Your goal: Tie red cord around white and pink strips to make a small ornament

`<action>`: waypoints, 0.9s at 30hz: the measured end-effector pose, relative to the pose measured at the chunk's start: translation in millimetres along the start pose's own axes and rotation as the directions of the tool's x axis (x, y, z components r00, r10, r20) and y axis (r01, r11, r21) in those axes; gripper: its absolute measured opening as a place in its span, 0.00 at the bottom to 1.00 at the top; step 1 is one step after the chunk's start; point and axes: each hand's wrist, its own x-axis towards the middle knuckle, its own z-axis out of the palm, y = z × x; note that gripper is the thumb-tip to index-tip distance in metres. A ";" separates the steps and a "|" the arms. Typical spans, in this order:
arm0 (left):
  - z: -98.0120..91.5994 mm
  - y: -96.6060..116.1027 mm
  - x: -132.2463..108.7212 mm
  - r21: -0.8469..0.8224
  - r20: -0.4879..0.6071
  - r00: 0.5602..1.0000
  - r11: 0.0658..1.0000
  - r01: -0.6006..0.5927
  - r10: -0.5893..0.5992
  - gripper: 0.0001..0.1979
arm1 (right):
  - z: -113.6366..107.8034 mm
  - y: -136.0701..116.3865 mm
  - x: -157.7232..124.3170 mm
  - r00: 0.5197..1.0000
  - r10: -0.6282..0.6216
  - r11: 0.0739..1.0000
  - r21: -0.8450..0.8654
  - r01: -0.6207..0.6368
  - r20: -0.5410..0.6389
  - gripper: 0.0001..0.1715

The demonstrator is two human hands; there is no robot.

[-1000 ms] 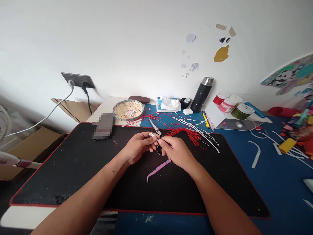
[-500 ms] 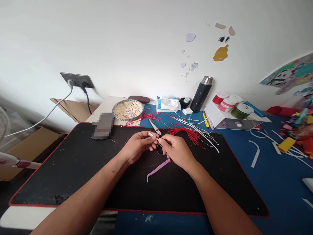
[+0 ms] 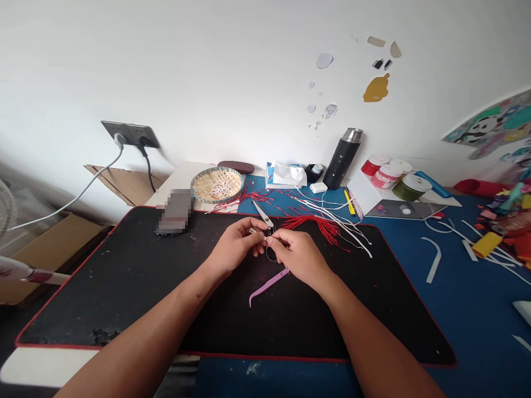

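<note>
Over the middle of the black mat (image 3: 157,287), my left hand (image 3: 234,246) and my right hand (image 3: 301,251) meet fingertip to fingertip. Both pinch a small white piece (image 3: 264,239), perhaps cord or strip, mostly hidden by the fingers. Scissors (image 3: 262,214) lie just beyond the hands, their blades pointing away and their handles partly covered. Below my right hand lies a pink curved-tip tool (image 3: 267,288). A bundle of red cords (image 3: 317,225) and some white cords (image 3: 340,218) spread out beyond my right hand.
A woven basket (image 3: 203,188) of small red-and-white pieces stands at the back, near a pixelated dark object (image 3: 176,213). Farther right are a tissue box (image 3: 286,175), a black flask (image 3: 342,158), a yellow pen (image 3: 349,203) and spools (image 3: 410,188). Colourful scraps (image 3: 498,232) lie far right.
My left hand has turned slightly, and its fingers have shifted along the white piece, so less of its end shows. My right hand stays nearly in place.
</note>
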 end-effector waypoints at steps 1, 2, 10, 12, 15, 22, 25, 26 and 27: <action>0.2 0.5 0.1 0.005 -0.007 1.000 1.000 -0.009 0.009 0.14 | -0.1 0.0 -0.1 1.000 -0.004 1.000 0.003 0.004 0.000 0.17; 0.1 1.3 0.1 0.005 -0.013 1.000 1.000 -0.016 0.016 0.13 | -0.3 0.0 -0.1 1.000 -0.004 1.000 0.012 0.004 -0.001 0.17; -9.1 7.9 2.3 0.091 -0.060 0.998 0.996 -0.018 0.023 0.17 | -1.9 1.6 0.1 0.998 0.059 0.994 0.088 -0.059 0.003 0.14; -10.4 8.2 2.8 0.087 -0.065 0.998 0.996 -0.020 0.026 0.17 | -2.2 1.5 0.2 0.998 0.066 0.992 0.105 -0.066 0.007 0.14; -10.6 8.1 2.8 0.086 -0.055 0.998 0.996 -0.037 0.041 0.16 | -2.9 1.4 0.5 0.996 0.083 0.986 0.141 -0.085 0.017 0.14; -15.5 8.6 3.4 0.006 -0.034 0.999 1.000 0.010 -0.010 0.16 | -3.6 2.9 1.3 0.995 0.095 0.981 0.167 -0.096 0.017 0.14; -17.7 8.1 4.3 -0.024 -0.032 0.999 1.000 -0.012 0.011 0.17 | -4.3 2.7 1.4 0.995 0.100 0.979 0.174 -0.103 0.027 0.14; -18.0 7.8 4.4 -0.056 -0.022 1.000 0.998 -0.001 0.000 0.17 | -4.7 2.6 1.4 0.994 0.104 0.978 0.178 -0.107 0.027 0.14; -18.1 7.3 4.4 -0.098 -0.007 1.000 0.995 0.020 -0.021 0.18 | -5.2 2.4 1.4 0.994 0.107 0.977 0.184 -0.110 0.023 0.14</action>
